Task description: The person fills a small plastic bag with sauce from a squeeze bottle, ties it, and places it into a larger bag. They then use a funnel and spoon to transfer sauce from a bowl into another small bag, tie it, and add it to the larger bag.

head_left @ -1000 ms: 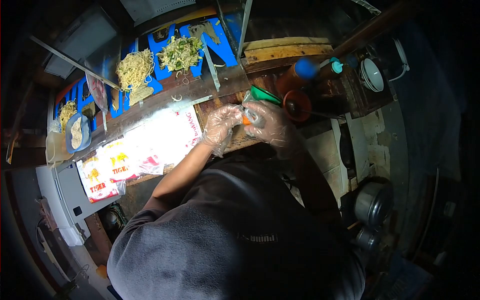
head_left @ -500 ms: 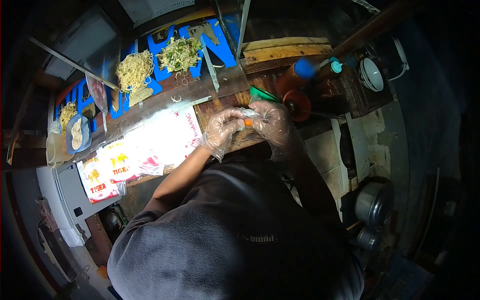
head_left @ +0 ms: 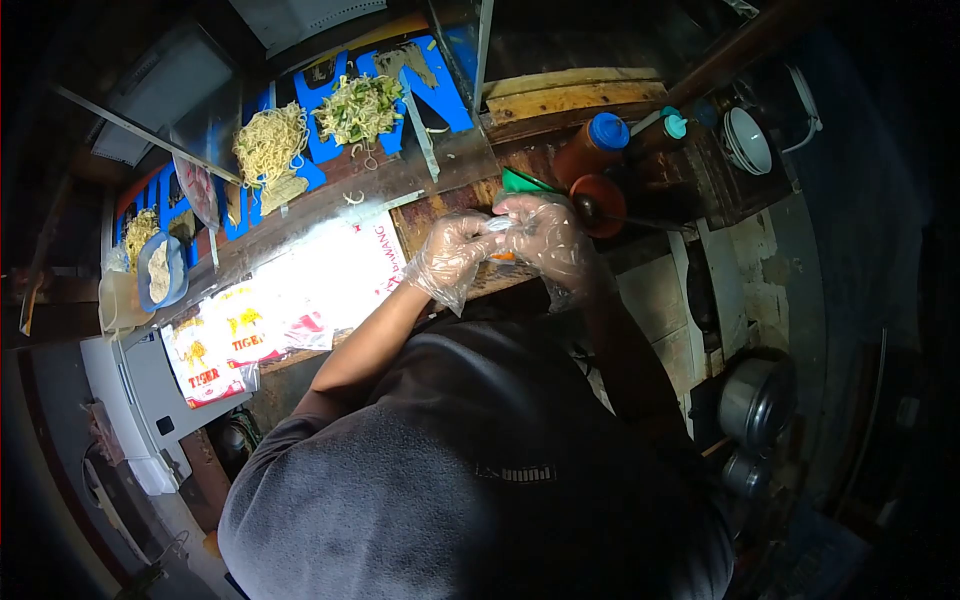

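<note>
My left hand (head_left: 453, 250) and my right hand (head_left: 546, 240) both wear clear plastic gloves and meet above the wooden counter. Their fingers pinch a small clear plastic bag (head_left: 497, 225) between them. Something orange (head_left: 503, 257) shows just below the fingers, mostly covered; it appears to be the bag's contents. Behind my right hand is a green object (head_left: 522, 181), partly hidden. White printed wrapping sheets (head_left: 340, 265) lie on the counter to the left of my left hand.
Noodles (head_left: 270, 145) and a noodle-and-greens heap (head_left: 358, 110) sit behind the glass. A blue tub of pale powder (head_left: 162, 272) stands at left. Blue-lidded bottle (head_left: 607, 132), red-brown round container (head_left: 598, 205), stacked white bowls (head_left: 747, 142) and a metal pot (head_left: 757, 402) are to the right.
My right hand's fingers have closed in further over the bag, and less of the orange shows. The view has shifted slightly.
</note>
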`<state>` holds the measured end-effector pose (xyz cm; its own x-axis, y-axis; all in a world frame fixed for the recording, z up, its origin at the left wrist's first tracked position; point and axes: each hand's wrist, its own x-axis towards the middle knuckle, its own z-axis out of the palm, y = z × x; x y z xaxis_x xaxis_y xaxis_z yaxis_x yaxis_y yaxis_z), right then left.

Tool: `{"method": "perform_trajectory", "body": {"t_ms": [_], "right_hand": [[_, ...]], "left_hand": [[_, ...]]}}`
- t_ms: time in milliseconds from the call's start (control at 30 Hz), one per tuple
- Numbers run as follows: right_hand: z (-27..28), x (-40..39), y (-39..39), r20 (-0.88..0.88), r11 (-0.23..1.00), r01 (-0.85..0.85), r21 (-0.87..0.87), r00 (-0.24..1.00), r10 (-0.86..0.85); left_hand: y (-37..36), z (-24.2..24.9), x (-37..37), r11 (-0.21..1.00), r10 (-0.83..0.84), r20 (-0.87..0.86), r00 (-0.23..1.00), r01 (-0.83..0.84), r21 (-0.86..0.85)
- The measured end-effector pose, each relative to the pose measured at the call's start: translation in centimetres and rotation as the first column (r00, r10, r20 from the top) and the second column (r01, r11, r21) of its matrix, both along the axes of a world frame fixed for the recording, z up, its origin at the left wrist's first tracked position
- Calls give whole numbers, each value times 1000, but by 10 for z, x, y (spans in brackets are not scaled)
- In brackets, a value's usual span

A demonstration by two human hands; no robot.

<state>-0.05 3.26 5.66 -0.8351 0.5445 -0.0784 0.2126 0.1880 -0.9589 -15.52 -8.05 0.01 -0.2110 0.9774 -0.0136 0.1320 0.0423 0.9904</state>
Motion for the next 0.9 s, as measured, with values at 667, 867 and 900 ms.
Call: {"method": "perform_trajectory", "body": {"t_ms": [667, 867, 900], "right_hand": [[-3, -1, 5, -192, 991, 66, -120, 977, -88], [5, -2, 2, -121, 982, 149, -117, 979, -163], [4, -1, 2, -122, 982, 151, -116, 979, -165]], "left_hand": [[9, 2, -17, 996, 41, 250, 967, -21, -84], [14, 27, -16, 999, -35, 67, 997, 32, 43], [15, 27, -19, 995, -63, -71, 995, 68, 68]]}}
